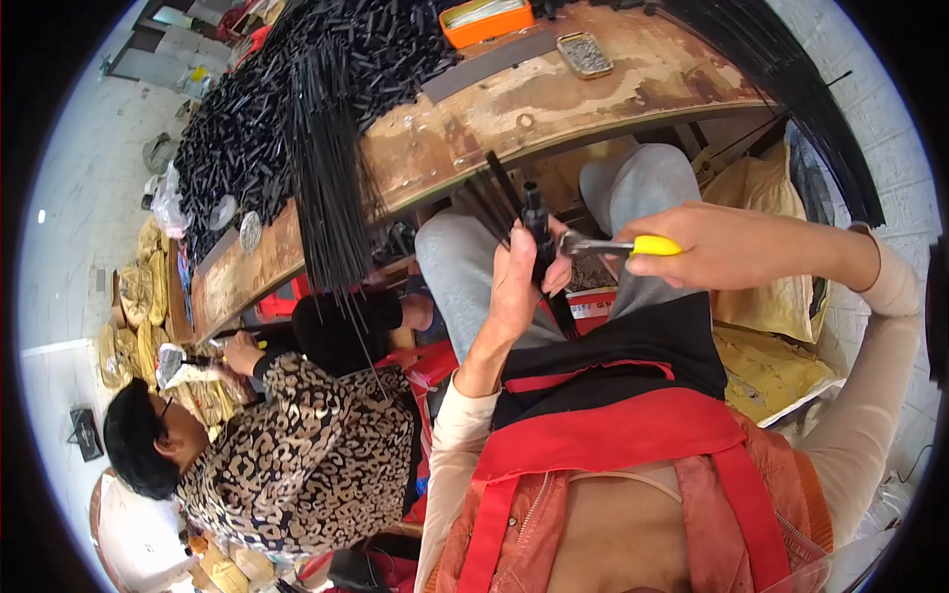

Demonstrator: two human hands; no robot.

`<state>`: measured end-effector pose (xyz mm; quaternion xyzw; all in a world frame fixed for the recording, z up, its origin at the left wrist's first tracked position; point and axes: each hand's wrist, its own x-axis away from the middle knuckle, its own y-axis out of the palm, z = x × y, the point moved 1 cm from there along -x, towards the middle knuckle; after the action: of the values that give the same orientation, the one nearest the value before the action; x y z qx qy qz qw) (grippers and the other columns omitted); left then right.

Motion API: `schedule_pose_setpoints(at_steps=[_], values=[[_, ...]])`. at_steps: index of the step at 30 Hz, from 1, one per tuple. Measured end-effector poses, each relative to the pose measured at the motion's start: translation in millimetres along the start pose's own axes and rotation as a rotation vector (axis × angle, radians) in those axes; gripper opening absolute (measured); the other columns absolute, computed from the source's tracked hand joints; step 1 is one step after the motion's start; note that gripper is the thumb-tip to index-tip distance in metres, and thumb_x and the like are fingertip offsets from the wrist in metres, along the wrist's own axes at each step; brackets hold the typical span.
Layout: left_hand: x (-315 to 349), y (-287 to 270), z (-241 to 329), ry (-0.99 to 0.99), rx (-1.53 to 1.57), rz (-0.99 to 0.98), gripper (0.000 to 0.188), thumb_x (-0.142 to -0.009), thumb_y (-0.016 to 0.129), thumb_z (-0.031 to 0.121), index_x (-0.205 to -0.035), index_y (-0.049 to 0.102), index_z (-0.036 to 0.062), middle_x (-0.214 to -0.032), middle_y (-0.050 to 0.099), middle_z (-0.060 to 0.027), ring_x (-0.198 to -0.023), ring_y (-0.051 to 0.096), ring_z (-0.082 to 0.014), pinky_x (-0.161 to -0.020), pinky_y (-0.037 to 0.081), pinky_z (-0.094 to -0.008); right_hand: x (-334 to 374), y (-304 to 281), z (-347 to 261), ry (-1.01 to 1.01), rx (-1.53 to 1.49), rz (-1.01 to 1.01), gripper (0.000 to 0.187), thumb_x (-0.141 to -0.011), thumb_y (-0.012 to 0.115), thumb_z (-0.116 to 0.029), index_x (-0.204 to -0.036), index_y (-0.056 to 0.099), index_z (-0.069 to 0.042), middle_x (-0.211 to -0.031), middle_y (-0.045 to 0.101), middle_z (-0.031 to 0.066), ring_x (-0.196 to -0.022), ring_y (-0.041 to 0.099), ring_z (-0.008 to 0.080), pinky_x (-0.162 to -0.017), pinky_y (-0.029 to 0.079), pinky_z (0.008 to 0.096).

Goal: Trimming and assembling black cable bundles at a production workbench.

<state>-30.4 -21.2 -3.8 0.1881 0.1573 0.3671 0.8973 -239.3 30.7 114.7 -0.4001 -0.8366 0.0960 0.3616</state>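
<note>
My left hand [514, 282] is closed around a thick black plastic piece [536, 219] above my lap. Thin black rods [494, 203] stick out beside that piece, near the table's front edge. In my right hand [717, 245] is a pair of pliers [598, 246] with yellow grips. Its metal head points left, close to the black piece and my left fingers. Whether the jaws touch the piece is hidden by the fingers.
On the worn wooden table [435, 148] lie a heap of short black pieces [247, 128], a hanging bundle of long black strips [331, 178], an orange box [486, 22] and a small tin [584, 55]. Another person [306, 445] works at left. More black strips [791, 79] overhang at right.
</note>
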Motion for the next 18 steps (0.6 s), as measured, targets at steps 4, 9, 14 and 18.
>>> schedule_pose_setpoints(at_steps=[4,9,14,18], values=[[4,-5,-6,0.012,-0.069,0.134,0.06,-0.098,0.034,0.057,-0.1,0.048,-0.0004,-0.059,0.039,-0.0001,-0.048,0.036,-0.0097,-0.046,0.03,-0.0238,-20,13,16,-0.165,0.031,0.073,0.034,-0.097,0.049,-0.03,-0.11,0.055,0.001,-0.081,0.06,0.0218,-0.074,0.06,0.0363,-0.068,0.047,0.0421],[-21,-26,2,-0.037,-0.148,0.475,0.056,-0.1,0.038,0.053,-0.119,0.051,0.0014,-0.064,0.042,0.0018,-0.052,0.038,-0.0086,-0.047,0.031,-0.024,-50,3,53,-0.132,-0.037,0.319,0.042,-0.098,0.049,-0.033,-0.127,0.048,-0.004,-0.095,0.064,0.0169,-0.081,0.064,0.0281,-0.072,0.049,0.0394],[-22,-52,85,0.363,-0.153,0.77,0.062,-0.098,0.037,0.058,-0.118,0.049,0.001,-0.062,0.036,0.003,-0.051,0.033,-0.0079,-0.048,0.027,-0.0244,-44,-53,134,0.151,0.443,1.0,0.032,-0.097,0.047,-0.025,-0.115,0.047,0.001,-0.101,0.057,0.0204,-0.09,0.057,0.0382,-0.073,0.049,0.0445],[-13,-28,131,0.628,-0.275,0.782,0.062,-0.1,0.033,0.055,-0.125,0.046,-0.0004,-0.067,0.039,0.0017,-0.058,0.035,-0.0098,-0.055,0.03,-0.0252,-81,-72,130,0.064,0.472,1.194,0.026,-0.089,0.055,-0.016,-0.106,0.051,0.003,-0.101,0.059,0.02,-0.094,0.058,0.0377,-0.076,0.049,0.0436]])
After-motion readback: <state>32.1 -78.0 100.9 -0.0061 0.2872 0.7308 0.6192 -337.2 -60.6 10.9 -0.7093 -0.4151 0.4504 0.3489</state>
